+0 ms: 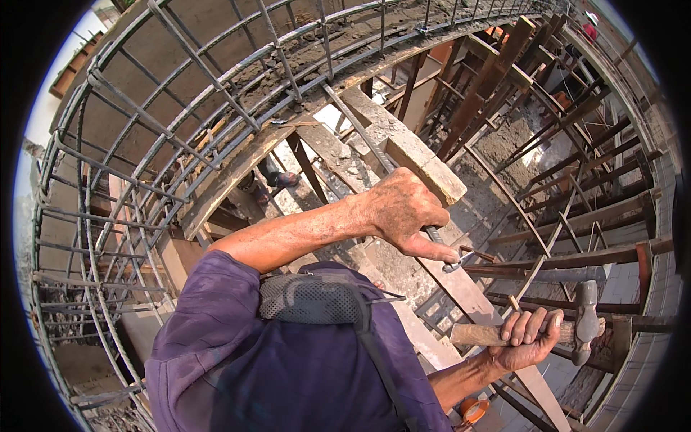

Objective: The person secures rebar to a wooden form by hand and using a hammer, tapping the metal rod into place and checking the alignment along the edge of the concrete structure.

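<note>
My left hand point(407, 212) is closed around a long grey steel bar point(363, 133). The bar slants from the edge of the rebar cage down through my fist, and its lower end pokes out below the thumb. Its far tip rests at or near the plank edge under the rebar; exact contact is unclear. Lower right, my right hand point(529, 337) grips a hammer point(589, 317) by its wooden handle, with the metal head to the right of the fingers. The hammer head is apart from the bar.
A curved rebar cage point(209, 93) runs along the left and top. A short timber block point(421, 162) lies beyond my left hand. Timber props and beams point(489, 86) stand over a lower level on the right. An orange ring-shaped object point(473, 410) is below my right forearm. Another person point(590, 27) is far off.
</note>
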`<move>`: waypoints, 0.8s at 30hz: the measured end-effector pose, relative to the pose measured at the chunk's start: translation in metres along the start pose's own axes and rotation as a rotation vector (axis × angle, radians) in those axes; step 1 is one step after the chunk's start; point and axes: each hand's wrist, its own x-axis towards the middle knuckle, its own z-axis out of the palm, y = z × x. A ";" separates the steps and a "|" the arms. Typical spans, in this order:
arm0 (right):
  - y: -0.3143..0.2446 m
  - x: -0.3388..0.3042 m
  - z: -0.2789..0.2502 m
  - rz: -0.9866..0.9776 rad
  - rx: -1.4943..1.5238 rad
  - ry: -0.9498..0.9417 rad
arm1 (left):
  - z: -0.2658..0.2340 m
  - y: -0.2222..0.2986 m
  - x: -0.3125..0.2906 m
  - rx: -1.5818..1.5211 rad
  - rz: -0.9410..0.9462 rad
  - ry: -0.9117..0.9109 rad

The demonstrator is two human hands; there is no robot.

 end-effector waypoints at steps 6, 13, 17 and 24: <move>0.024 -0.012 0.006 0.273 0.004 -0.002 | 0.002 0.001 -0.047 -0.071 0.075 -0.143; 0.024 -0.002 0.042 0.274 -0.052 -0.054 | 0.025 0.033 0.018 -0.045 0.201 -0.054; 0.020 -0.002 0.049 0.259 -0.062 0.012 | 0.029 0.030 0.044 -0.086 0.273 0.096; 0.016 -0.007 0.031 0.164 -0.078 0.100 | 0.012 0.012 0.070 -0.017 0.245 0.111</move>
